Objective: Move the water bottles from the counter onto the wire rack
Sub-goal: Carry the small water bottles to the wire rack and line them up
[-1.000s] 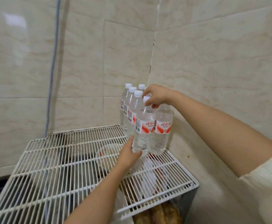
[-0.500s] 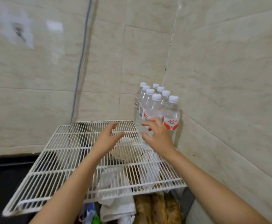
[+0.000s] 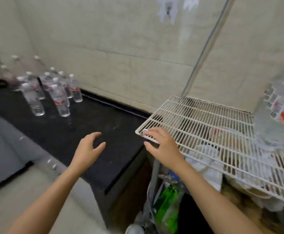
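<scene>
Beige marbled tile wall [image 3: 121, 48] fills the top of the frame, glossy, thin grout lines, some white smears at top centre. A thin grey pipe [image 3: 205, 48] runs diagonally down it toward the rack.

Black speckled stone counter [image 3: 87, 125], flat, matte, fills left and centre.

Wire rack [image 3: 205, 119], cream-coated metal grid of close parallel bars inside a rounded frame, sits at centre right, tilted in view. Blurred clutter shows under it.

Bottles on the counter [image 3: 60, 98]: a loose cluster at upper left, clear ribbed plastic, white caps, white labels with red marks, upright, well apart from the rack. Label text too blurred to read.

Bottles on the rack [image 3: 281, 107]: same clear plastic with red-and-white labels, at the right edge, heavily blurred, count unclear.

Green bag [image 3: 168, 200], crinkled plastic, bottom centre below the rack corner.

Left hand [image 3: 87, 149], centre, palm down above the counter, fingers loosely curved and apart, holding nothing.

Right hand [image 3: 163, 146], palm down over the rack's near left corner, fingers spread, gripping nothing; contact with the wire can't be told.
</scene>
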A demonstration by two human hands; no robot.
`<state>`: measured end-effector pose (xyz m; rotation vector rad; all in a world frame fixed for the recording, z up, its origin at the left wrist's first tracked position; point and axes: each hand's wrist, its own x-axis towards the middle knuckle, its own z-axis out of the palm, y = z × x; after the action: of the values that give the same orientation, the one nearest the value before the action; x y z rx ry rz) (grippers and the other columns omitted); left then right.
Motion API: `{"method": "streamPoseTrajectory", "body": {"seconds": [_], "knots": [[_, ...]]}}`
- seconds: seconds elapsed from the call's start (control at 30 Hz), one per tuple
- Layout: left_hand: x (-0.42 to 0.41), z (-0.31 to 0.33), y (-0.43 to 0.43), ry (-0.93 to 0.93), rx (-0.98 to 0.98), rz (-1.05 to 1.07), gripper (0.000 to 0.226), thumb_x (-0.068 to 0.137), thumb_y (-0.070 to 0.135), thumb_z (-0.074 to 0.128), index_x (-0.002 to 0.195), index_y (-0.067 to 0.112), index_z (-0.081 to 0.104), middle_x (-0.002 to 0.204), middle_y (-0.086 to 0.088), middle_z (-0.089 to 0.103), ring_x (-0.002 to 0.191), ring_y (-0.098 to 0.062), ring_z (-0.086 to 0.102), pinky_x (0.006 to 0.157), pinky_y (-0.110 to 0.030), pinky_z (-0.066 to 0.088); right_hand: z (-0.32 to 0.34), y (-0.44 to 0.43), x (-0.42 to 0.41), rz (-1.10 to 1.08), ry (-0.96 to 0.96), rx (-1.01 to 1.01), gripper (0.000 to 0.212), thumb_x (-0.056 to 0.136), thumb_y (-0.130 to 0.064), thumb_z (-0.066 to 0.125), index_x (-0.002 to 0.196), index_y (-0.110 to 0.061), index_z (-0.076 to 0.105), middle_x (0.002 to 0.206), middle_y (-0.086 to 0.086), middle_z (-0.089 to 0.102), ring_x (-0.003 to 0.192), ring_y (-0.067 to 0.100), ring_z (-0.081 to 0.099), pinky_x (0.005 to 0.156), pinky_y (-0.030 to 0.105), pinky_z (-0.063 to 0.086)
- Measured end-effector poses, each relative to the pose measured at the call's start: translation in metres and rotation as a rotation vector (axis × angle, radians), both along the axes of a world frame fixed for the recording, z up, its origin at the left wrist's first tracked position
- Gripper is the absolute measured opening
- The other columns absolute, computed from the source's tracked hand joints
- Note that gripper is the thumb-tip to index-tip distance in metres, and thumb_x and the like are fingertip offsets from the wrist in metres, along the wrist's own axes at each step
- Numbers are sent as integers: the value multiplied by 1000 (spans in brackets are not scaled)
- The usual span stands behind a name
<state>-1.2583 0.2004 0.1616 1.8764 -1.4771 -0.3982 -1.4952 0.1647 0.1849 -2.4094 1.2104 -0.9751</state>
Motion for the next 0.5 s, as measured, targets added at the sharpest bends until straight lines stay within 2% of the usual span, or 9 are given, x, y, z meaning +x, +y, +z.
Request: {"method": "streamPoseTrajectory", "body": {"seconds": [0.13,0.23,0.37,0.5], "knots": [[77,-18,63,-54,68,183,45,88,17,60,130,5,49,133,-14,53,123,-29,48,102,-37,36,-33,13,75,161,191,166,41,90,-29,55,130,-20,51,135,3,46,128,17,38,108,30,30],[127,-25,103,-48,88,273,44,87,15,60,129,3,50,131,-16,53,122,-32,48,101,-38,36,-38,24,116,177,314,223,44,91,-33,53,134,-25,44,139,0,40,130,16,33,108,33,31],[185,-30,144,-25,80,313,44,87,17,60,128,3,50,130,-16,54,121,-31,49,102,-39,36,-33,41,167,163,374,205,45,91,-35,53,134,-25,45,139,0,41,128,16,35,106,34,33],[249,-25,185,-14,56,323,47,88,22,59,132,8,47,133,-12,52,124,-29,47,104,-39,37,-24,73,236,148,353,216,46,90,-37,54,133,-24,46,138,1,42,129,18,35,106,37,34]]}}
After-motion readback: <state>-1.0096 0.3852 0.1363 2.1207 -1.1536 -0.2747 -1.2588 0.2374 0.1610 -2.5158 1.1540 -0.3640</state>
